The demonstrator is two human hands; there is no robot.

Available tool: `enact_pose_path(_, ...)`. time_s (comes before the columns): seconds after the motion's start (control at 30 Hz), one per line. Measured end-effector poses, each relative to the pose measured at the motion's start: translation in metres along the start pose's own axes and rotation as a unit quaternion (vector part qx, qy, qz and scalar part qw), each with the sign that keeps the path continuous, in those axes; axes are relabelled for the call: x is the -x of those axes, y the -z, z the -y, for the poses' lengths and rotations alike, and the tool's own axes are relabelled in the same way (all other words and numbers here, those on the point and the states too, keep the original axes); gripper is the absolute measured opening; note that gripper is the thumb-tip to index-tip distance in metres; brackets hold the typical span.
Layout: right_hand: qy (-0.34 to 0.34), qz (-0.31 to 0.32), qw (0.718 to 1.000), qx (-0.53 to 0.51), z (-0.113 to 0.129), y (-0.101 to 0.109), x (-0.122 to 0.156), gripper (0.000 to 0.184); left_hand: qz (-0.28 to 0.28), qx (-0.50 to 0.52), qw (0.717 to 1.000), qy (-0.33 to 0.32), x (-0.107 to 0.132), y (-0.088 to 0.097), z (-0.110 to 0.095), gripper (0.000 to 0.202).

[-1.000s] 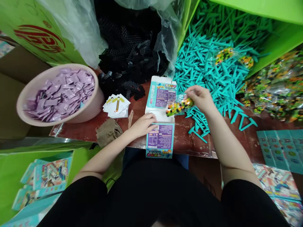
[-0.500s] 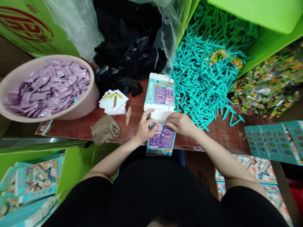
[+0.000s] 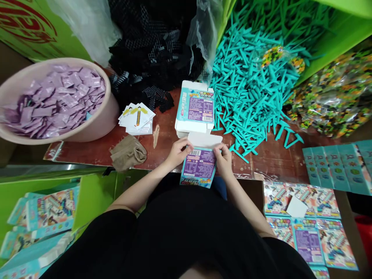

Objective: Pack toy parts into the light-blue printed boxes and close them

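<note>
A worn red-brown bench is spread across the view. Beyond it, under the slanting walls of a green bin, a large heap of turquoise T-shaped pieces is spilled forward onto the surface, and to its left black studded pieces are piled beside clear plastic sheeting. At the far left a pale pink tub is filled with purple packets; at the far right, clear bags of orange, green and black beads are heaped. Below bench level, printed cartons are stacked at the right, and more are held in a green box at the left. A turquoise row of boxes is lined up at the right end. In the middle, the purple-and-turquoise box is held at the near edge, partly overhanging it, its white end flap opened out, just in front of another printed box lying on the bench. Its upper left corner is pinched between the nearly closed fingers of the left hand, its upper right corner likewise by the right hand. Left of these, a folded brown cloth, fanned picture cards and a thin tan scrap are laid.
</note>
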State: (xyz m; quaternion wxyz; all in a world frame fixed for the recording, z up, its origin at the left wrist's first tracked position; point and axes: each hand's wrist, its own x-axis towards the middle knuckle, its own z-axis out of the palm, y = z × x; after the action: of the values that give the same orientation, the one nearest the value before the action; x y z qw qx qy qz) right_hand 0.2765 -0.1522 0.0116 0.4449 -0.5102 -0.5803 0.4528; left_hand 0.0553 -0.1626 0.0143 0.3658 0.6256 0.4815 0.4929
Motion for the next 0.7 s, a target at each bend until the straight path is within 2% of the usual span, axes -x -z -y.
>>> enact_pose_path(0.07, 0.016, -0.012, 1.000, -0.013, 0.002, 0.001, -0.006, 0.039, 0.005, 0.015, 1.000, -0.006, -0.006, 0.003, 0.000, 0.050)
enact_pose_path(0.1, 0.021, 0.003, 1.000, -0.013, 0.004, 0.004, -0.009, 0.045, 0.019, 0.014, 1.000, -0.014, -0.008, 0.006, 0.000, 0.051)
enact_pose_path(0.2, 0.011, 0.097, 0.995, -0.009, 0.016, 0.018, -0.017, 0.040, 0.076, 0.013, 0.997, -0.031, -0.010, 0.014, -0.007, 0.037)
enact_pose_path(0.27, -0.021, 0.133, 0.991, -0.005, 0.025, 0.025, -0.021, 0.038, 0.084, 0.025, 0.996, -0.004, -0.012, 0.018, -0.013, 0.030)
enact_pose_path(0.4, -0.069, 0.126, 0.989, 0.027, 0.038, 0.027, -0.030, 0.036, 0.060, 0.030, 0.993, 0.094, -0.019, 0.017, -0.024, 0.027)
enact_pose_path(0.47, -0.071, 0.132, 0.988, 0.027, 0.037, 0.026, -0.028, 0.035, 0.064, 0.030, 0.992, 0.109, -0.021, 0.015, -0.027, 0.024)
enact_pose_path(0.53, -0.038, 0.144, 0.988, 0.033, 0.032, 0.027, -0.019, 0.035, 0.079, 0.027, 0.994, 0.074, -0.017, 0.016, -0.027, 0.023)
enact_pose_path(0.6, 0.019, 0.152, 0.987, 0.052, 0.025, 0.031, -0.007, 0.036, 0.096, 0.026, 0.995, 0.012, -0.009, 0.019, -0.026, 0.023)
enact_pose_path(0.7, 0.091, 0.175, 0.974, 0.108, 0.024, 0.043, 0.005, 0.037, 0.124, 0.009, 0.991, -0.050, 0.006, 0.021, -0.025, 0.024)
